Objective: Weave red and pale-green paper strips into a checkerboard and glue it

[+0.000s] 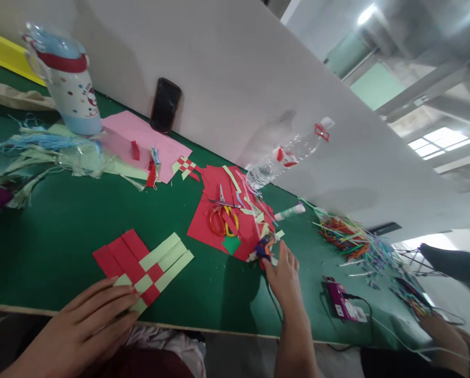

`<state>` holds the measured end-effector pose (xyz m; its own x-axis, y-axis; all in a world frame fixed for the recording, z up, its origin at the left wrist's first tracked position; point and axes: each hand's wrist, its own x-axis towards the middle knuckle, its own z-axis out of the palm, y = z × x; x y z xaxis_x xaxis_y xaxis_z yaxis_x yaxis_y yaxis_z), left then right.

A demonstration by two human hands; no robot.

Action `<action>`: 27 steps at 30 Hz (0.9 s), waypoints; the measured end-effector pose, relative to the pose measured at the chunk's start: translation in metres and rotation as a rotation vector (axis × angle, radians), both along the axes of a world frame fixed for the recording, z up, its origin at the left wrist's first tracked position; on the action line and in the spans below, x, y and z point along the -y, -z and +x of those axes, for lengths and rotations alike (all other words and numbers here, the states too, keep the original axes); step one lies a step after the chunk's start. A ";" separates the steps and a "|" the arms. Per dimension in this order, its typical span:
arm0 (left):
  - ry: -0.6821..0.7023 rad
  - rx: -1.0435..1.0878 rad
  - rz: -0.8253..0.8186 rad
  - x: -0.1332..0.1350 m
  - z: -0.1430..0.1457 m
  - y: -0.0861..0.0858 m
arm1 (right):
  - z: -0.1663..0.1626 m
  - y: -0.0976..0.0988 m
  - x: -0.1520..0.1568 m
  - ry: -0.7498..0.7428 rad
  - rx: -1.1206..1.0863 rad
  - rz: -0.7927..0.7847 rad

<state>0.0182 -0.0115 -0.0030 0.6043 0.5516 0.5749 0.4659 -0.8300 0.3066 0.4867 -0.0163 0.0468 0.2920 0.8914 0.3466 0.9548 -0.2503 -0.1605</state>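
Note:
My left hand (97, 317) lies flat on the lower left part of a woven red and pale-green paper piece (143, 281), fingers stretched out. Loose strips fan from its checkered corner. My right hand (285, 273) reaches to a small dark-blue and orange object (265, 247) whose kind I cannot make out. The thumb is at its lower edge, and the fingers are apart from the thumb. A thin dark cord runs beside this hand. Red and yellow-handled scissors (224, 219) lie on red paper (202, 223) with paper scraps, left of my right hand.
A plastic bottle (286, 155), phone (166, 105) and flask (73, 89) stand along the white partition (219, 63). Blue and green tassels (50, 149) lie left on the green table (62, 220). At right are colourful strips (349, 239), a purple power strip (342, 299) and another person's hand (443, 333).

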 end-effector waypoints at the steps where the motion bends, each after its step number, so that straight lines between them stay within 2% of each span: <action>1: -0.012 -0.029 0.010 0.002 -0.004 0.004 | -0.011 -0.005 0.002 -0.043 0.038 0.027; 3: -0.022 -0.105 0.037 0.003 -0.011 0.011 | -0.049 -0.013 0.009 -0.144 0.087 0.092; 5: 0.006 -0.191 0.077 0.001 -0.016 0.015 | -0.102 -0.015 0.017 -0.350 0.054 0.100; 8: 0.048 -0.295 0.132 -0.006 -0.019 0.017 | -0.181 0.000 0.026 -0.751 -0.049 -0.193; 11: 0.053 -0.332 0.160 -0.009 -0.018 0.019 | -0.220 0.017 0.028 -0.845 -0.085 -0.363; 14: 0.033 -0.301 0.103 -0.004 -0.014 0.022 | -0.213 0.022 0.022 -0.800 -0.071 -0.438; 18: -0.055 -0.225 -0.042 0.005 -0.007 0.025 | -0.185 0.017 0.012 -0.589 0.015 -0.465; 20: -0.066 -0.214 -0.061 0.006 -0.005 0.025 | -0.182 0.016 0.012 -0.520 0.057 -0.453; 22: -0.065 -0.197 -0.044 0.005 -0.004 0.026 | -0.187 0.018 0.015 -0.592 0.077 -0.428; 25: -0.063 -0.208 -0.016 0.005 -0.003 0.028 | -0.197 0.021 0.019 -0.809 0.081 -0.397; 27: -0.060 -0.220 -0.006 0.005 -0.003 0.027 | -0.198 0.019 0.015 -0.798 0.082 -0.405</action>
<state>0.0155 -0.0166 -0.0303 0.6807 0.5935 0.4294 0.5709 -0.7971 0.1967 0.2891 -0.0316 0.0275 -0.4784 0.8769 -0.0457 0.8735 0.4699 -0.1274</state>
